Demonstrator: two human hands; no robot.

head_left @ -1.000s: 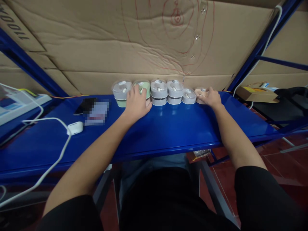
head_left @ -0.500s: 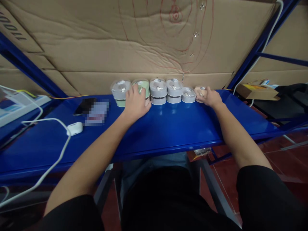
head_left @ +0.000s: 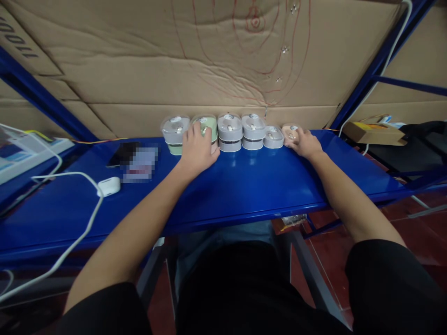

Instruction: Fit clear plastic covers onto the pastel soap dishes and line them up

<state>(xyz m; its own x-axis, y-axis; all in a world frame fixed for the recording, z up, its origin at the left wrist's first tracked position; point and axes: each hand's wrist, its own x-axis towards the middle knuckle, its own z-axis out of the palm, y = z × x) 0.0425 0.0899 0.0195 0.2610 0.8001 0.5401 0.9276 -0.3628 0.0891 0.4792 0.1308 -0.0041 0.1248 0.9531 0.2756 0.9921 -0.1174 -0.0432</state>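
Note:
Along the back of the blue shelf runs a row of small rounded plastic cases with clear tops, several stacked in twos. My left hand (head_left: 199, 151) is wrapped over the front of the green case (head_left: 209, 122), second from the left, partly hiding it and what lies under it. At the right end, my right hand (head_left: 306, 144) has its fingers around the peach case (head_left: 289, 130). Between my hands stand two grey stacks, the left grey stack (head_left: 229, 131) and the right grey stack (head_left: 252, 130), plus a single grey case (head_left: 273, 136). A grey-over-green stack (head_left: 175, 132) ends the row at left.
A cardboard panel (head_left: 139, 79) rises right behind the cases. Left on the blue shelf (head_left: 237, 181) lie a dark flat object (head_left: 122, 153), a blurred-out card (head_left: 141, 164), a white earbud case (head_left: 109, 186) and a white cable (head_left: 91, 218). A cardboard box (head_left: 373, 133) sits at right.
My right hand has shifted slightly and shows more of the peach case's top. My left hand and the other cases look unmoved.

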